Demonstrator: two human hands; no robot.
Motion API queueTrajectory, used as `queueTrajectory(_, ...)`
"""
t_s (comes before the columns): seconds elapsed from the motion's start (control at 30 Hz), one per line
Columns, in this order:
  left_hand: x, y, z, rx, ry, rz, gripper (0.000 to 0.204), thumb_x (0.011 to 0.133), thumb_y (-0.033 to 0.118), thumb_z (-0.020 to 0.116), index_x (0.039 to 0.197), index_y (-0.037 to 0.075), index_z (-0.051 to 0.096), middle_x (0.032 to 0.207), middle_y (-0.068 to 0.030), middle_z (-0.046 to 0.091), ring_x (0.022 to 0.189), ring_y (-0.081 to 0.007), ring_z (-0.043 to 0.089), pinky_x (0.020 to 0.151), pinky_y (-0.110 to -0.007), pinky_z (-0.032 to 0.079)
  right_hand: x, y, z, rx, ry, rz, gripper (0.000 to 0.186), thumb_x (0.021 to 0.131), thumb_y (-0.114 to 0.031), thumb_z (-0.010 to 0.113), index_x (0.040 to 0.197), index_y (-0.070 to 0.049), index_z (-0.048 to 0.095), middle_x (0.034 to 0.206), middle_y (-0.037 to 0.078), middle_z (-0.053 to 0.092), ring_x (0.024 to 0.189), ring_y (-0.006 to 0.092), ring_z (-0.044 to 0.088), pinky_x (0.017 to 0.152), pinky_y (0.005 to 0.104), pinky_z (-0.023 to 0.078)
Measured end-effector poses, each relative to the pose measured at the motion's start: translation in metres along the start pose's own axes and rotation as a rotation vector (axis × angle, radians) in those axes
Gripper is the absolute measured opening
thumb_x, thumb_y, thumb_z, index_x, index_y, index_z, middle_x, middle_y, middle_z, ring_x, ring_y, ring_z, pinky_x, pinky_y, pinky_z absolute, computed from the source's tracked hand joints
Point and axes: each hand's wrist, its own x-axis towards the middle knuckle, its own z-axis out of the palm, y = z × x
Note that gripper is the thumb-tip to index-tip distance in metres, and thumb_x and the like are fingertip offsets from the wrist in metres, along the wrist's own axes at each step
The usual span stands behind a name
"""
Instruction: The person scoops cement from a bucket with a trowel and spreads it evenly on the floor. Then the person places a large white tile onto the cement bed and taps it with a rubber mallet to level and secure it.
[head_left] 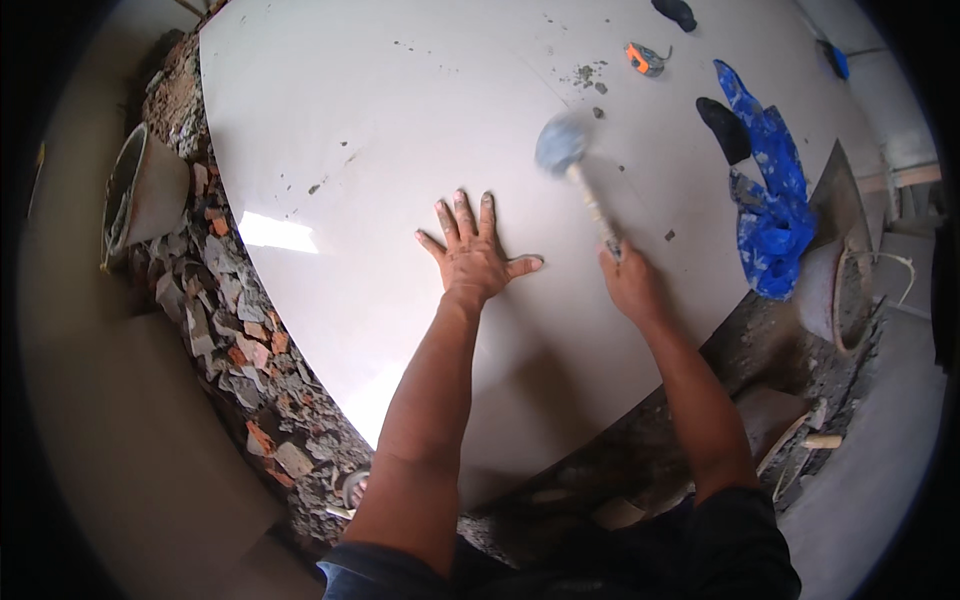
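Glossy white floor tiles (340, 110) spread out in front of me. My left hand (474, 258) lies flat on them, fingers spread, holding nothing. My right hand (632, 285) is wrapped round the handle of a mallet (592, 205), to the right of the left hand. The mallet's grey-blue head (562, 146) is smeared by motion, over or on the tile surface; I cannot tell whether it touches. A thin seam runs across the tiles just beyond the head.
Broken brick and rubble (245, 330) line the left edge, with a bucket (150, 190) on its side. At right lie a blue cloth (775, 210), dark shoe-shaped pieces (724, 130) and another bucket (835, 295). An orange tape measure (646, 60) rests farther off among crumbs of mortar.
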Motion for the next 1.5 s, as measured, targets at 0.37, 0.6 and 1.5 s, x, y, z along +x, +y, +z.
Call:
queueTrajectory(0.37, -0.057, -0.001, 0.009, 0.016, -0.057, -0.084, 0.122, 0.063, 0.079, 0.061, 0.154, 0.013, 0.014, 0.160, -0.0151, 0.007, 0.148, -0.0301, 0.004, 0.116, -0.061, 0.009, -0.016, 0.008, -0.028, 0.563, 0.050, -0.153, 0.032, 0.097, -0.031, 0.055, 0.099, 0.002, 0.056, 0.069, 0.016, 0.060, 0.063, 0.0294, 0.062, 0.059, 0.0411, 0.048)
queueTrajectory(0.6, -0.046, 0.006, 0.007, 0.021, -0.078, -0.125, 0.120, 0.063, 0.070, 0.070, 0.153, 0.012, 0.017, 0.160, -0.0155, 0.010, 0.148, -0.0311, 0.008, 0.114, -0.061, 0.017, 0.006, -0.004, 0.009, 0.360, 0.040, -0.245, 0.031, 0.096, -0.029, 0.057, 0.093, 0.001, 0.052, 0.067, 0.015, 0.057, 0.058, 0.0284, 0.058, 0.057, 0.0397, 0.046)
queueTrajectory(1.5, -0.040, 0.014, -0.009, 0.006, -0.185, -0.167, 0.121, 0.065, 0.063, 0.075, 0.154, 0.011, 0.011, 0.161, -0.0142, 0.004, 0.149, -0.0301, 0.003, 0.113, -0.064, 0.017, -0.038, 0.031, -0.013, 0.286, -0.004, -0.025, 0.034, 0.094, -0.031, 0.059, 0.090, 0.003, 0.056, 0.070, 0.022, 0.060, 0.066, 0.0419, 0.061, 0.062, 0.0455, 0.048)
